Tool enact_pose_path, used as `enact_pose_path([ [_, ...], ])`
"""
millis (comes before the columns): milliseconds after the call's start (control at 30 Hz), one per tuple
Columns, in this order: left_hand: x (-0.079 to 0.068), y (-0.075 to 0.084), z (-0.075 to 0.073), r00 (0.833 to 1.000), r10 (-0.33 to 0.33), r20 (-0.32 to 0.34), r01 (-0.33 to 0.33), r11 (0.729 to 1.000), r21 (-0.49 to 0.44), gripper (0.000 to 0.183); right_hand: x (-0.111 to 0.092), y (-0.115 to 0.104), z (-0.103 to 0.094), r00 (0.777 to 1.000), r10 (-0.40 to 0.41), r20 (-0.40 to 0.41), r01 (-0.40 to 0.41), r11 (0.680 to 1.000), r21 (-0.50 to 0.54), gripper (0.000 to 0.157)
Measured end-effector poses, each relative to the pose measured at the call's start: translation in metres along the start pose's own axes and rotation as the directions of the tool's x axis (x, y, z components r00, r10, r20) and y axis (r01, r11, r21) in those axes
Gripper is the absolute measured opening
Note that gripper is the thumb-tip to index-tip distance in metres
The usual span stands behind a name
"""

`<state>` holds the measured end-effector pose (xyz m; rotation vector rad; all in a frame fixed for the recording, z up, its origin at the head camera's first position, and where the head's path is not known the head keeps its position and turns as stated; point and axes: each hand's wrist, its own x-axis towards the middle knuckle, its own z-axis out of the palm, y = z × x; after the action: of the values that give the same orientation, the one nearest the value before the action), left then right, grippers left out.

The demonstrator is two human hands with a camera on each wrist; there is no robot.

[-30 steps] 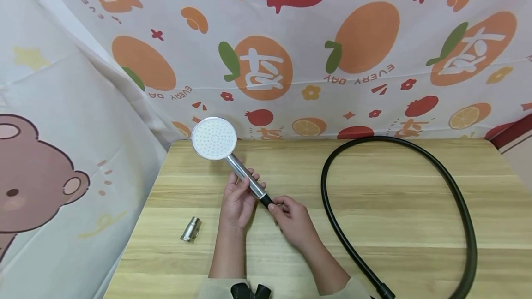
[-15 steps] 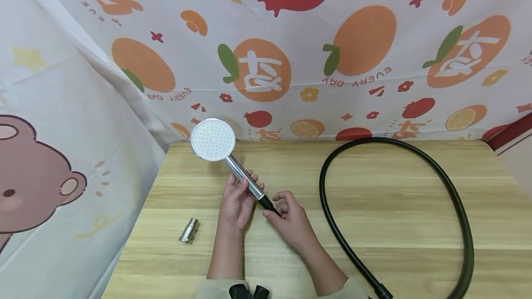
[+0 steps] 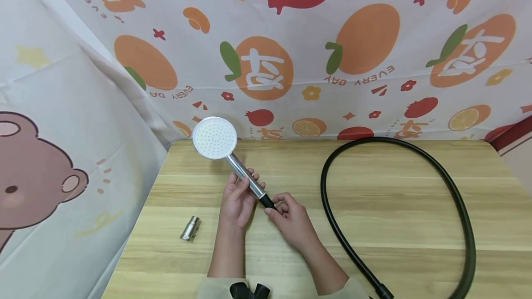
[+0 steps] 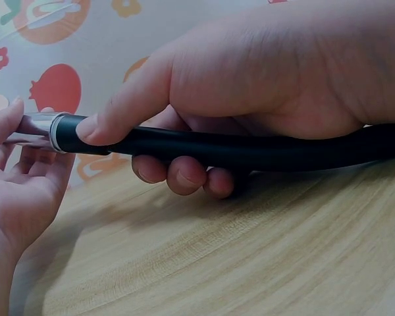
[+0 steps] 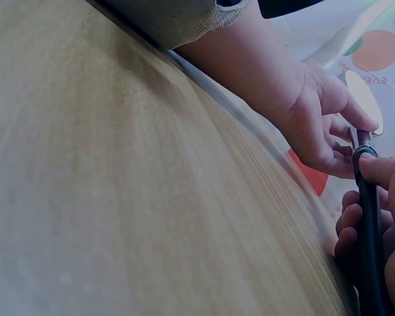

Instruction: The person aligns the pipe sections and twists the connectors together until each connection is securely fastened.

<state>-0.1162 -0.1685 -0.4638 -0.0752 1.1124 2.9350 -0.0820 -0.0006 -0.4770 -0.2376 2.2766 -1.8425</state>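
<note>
A shower head (image 3: 214,138) with a round white spray face and a silver handle (image 3: 245,174) points up and left over the table. My left hand (image 3: 238,202) grips that handle, thumb across its front. At the handle's lower end sits the black end of a hose (image 4: 184,146), meeting a silver ring in the left wrist view. My right hand (image 3: 288,220) holds this hose end, thumb laid along it and fingers curled beneath. In the right wrist view the hose runs down past the right hand's fingers (image 5: 351,217).
The black hose loop (image 3: 453,188) lies across the right of the wooden table (image 3: 282,262), its other end (image 3: 384,291) near the front edge. Left of the hands lies a small silver metal fitting (image 3: 190,228). A printed cloth (image 3: 307,50) hangs behind the table.
My right thumb and fingers have shifted on the hose end: the fingers loosened half a second ago and now close on it again. The left hand and shower head stay in place.
</note>
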Motion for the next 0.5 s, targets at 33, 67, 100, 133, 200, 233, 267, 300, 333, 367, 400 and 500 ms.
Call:
enact_pose_path([
  [33, -0.0002, 0.0001, -0.0004, 1.0, 0.001, 0.006, -0.001, 1.0, -0.002, 0.052, -0.0001, -0.0001, 0.0001, 1.0, 0.003, 0.001, -0.003, 1.0, 0.0, 0.027],
  [67, -0.0003, 0.0, -0.0007, 1.0, 0.003, 0.011, -0.003, 1.0, -0.006, 0.052, -0.0003, -0.0004, 0.0002, 1.0, 0.006, 0.003, -0.006, 1.0, 0.002, 0.027],
  [100, -0.0004, -0.0002, -0.0011, 1.0, 0.005, 0.017, -0.005, 1.0, -0.007, 0.052, -0.0006, -0.0007, 0.0003, 1.0, 0.009, 0.004, -0.009, 1.0, 0.003, 0.027],
  [133, -0.0004, -0.0003, -0.0014, 1.0, 0.007, 0.025, -0.006, 1.0, -0.009, 0.052, -0.0008, -0.0008, 0.0003, 1.0, 0.012, 0.004, -0.013, 1.0, 0.005, 0.027],
  [200, -0.0002, -0.0006, -0.0019, 0.999, 0.008, 0.035, -0.008, 1.0, -0.014, 0.053, -0.0012, -0.0014, 0.0002, 1.0, 0.017, 0.006, -0.018, 1.0, 0.009, 0.027],
  [233, -0.0002, -0.0007, -0.0016, 0.999, 0.008, 0.034, -0.007, 1.0, -0.016, 0.054, -0.0012, -0.0017, 0.0001, 1.0, 0.02, 0.006, -0.02, 1.0, 0.009, 0.027],
  [267, 0.0, -0.0007, -0.0016, 0.999, 0.009, 0.036, -0.008, 1.0, -0.018, 0.055, -0.0012, -0.0021, 0.0001, 1.0, 0.024, 0.006, -0.024, 1.0, 0.012, 0.027],
  [300, 0.0001, -0.0007, -0.0016, 0.999, 0.008, 0.037, -0.008, 1.0, -0.019, 0.055, -0.0011, -0.0024, 0.0001, 1.0, 0.026, 0.005, -0.026, 1.0, 0.013, 0.027],
  [333, 0.0002, -0.0006, -0.0013, 0.999, 0.008, 0.038, -0.007, 1.0, -0.021, 0.056, -0.001, -0.0026, 0.0001, 1.0, 0.029, 0.005, -0.029, 0.999, 0.015, 0.027],
  [367, 0.0002, -0.0005, -0.0011, 0.999, 0.008, 0.036, -0.007, 1.0, -0.021, 0.056, -0.0008, -0.0029, 0.0001, 0.999, 0.031, 0.005, -0.031, 0.999, 0.016, 0.027],
  [400, 0.0003, -0.0004, -0.0009, 0.999, 0.009, 0.035, -0.008, 1.0, -0.021, 0.055, -0.0007, -0.0031, 0.0002, 0.999, 0.034, 0.005, -0.034, 0.999, 0.018, 0.027],
  [500, 0.0002, 0.0, 0.0001, 0.999, 0.011, 0.031, -0.01, 1.0, -0.018, 0.055, -0.0001, -0.0035, 0.0004, 0.999, 0.037, 0.005, -0.038, 0.999, 0.021, 0.028],
])
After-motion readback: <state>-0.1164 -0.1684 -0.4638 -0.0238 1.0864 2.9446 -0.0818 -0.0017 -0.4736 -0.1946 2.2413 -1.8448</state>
